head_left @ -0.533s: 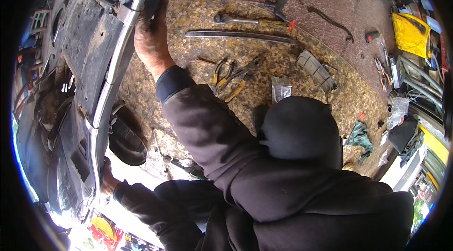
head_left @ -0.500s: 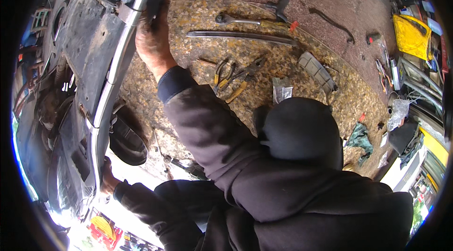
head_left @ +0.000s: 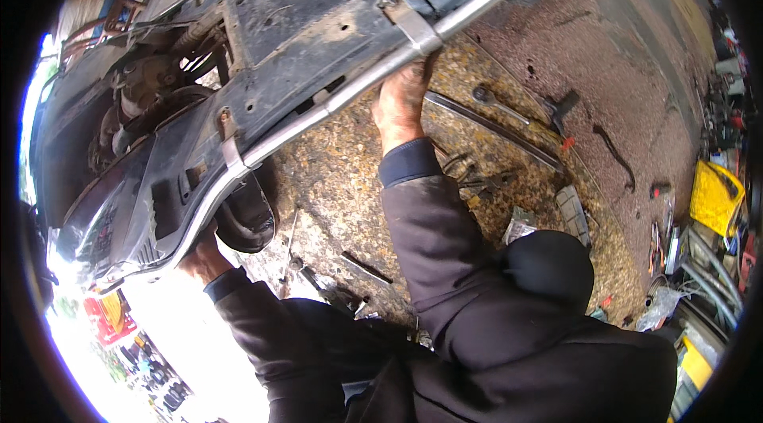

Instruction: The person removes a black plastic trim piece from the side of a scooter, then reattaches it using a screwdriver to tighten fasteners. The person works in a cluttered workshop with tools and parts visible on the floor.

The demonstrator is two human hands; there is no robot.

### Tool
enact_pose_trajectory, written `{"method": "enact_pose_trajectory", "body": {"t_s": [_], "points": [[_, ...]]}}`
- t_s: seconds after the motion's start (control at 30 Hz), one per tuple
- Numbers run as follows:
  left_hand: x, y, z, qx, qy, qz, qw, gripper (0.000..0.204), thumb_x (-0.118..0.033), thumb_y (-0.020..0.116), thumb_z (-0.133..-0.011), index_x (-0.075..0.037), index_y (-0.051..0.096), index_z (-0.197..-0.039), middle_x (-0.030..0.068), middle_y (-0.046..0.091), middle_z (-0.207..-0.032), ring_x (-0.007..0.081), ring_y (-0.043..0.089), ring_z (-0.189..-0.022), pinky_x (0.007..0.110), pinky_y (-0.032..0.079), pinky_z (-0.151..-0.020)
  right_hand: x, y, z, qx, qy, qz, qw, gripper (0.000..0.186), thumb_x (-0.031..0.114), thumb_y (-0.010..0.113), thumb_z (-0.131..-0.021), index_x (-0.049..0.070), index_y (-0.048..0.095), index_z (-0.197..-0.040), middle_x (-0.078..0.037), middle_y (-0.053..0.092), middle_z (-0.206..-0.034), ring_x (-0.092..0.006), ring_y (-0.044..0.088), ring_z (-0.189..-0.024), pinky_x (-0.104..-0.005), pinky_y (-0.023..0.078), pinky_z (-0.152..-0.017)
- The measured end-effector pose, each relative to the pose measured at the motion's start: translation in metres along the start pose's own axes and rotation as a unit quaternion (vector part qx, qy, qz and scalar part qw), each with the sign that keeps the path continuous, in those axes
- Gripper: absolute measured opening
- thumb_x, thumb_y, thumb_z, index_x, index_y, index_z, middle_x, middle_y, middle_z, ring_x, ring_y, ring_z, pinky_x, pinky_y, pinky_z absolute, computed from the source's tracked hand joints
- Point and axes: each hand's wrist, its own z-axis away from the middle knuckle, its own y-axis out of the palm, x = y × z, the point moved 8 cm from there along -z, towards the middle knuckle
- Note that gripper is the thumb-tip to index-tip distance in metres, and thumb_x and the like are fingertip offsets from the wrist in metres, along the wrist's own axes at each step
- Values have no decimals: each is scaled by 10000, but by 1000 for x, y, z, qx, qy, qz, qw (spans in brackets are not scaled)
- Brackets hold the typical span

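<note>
A long silver metal bar (head_left: 298, 133) runs diagonally along the edge of a large dark vehicle panel (head_left: 294, 17), fixed by bracket straps (head_left: 415, 28). My right hand (head_left: 401, 102) reaches up to the bar's underside near the upper strap, its fingertips hidden behind it. Lower down, my left hand (head_left: 205, 258) grips the bar near its bend, fingers mostly out of sight. Just beside that hand, under the bar, is a dark oval hollow part (head_left: 245, 212). Pliers (head_left: 486, 184) lie on the ground, right of my right cuff.
On the speckled ground (head_left: 334, 192) lie a flat metal strip (head_left: 493, 130), a ratchet (head_left: 499, 103), a dark hammer-shaped tool (head_left: 563, 109), a curved bar (head_left: 614, 154) and a grey ribbed part (head_left: 572, 212). A yellow container (head_left: 715, 196) stands at the right. A rounded black thing (head_left: 548, 272) is near my right arm.
The view has turned, so the bar now slants more toward the upper right. More of the dark panel shows. Both hands stay at the bar.
</note>
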Motion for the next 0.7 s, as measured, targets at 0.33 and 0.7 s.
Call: {"method": "enact_pose_trajectory", "body": {"t_s": [0.33, 0.7], "points": [[-14, 28, 23, 276, 358, -409, 793, 749, -197, 817, -755, 58, 452, -1357, 197, 550, -1341, 305, 563, -1193, 441, 438, -1046, -61, -12, -7, 4, 28, -151, 988, 841, 626, 557, -897, 192, 161, -1499, -92, 363, -1437, -249, 425, -1256, -488, 404, -1049], [-8, 44, 49, 249, 399, -510, 720, 583, -210, 749, -782, 22, 559, -1282, 198, 629, -1225, 316, 626, -1081, 454, 456, -1026, -67, -22, 25, -191, -81, 56, 977, 794, 568, 431, -975, 106, 127, -1544, -133, 260, -1555, -234, 345, -1368, -432, 237, -1173]]}}
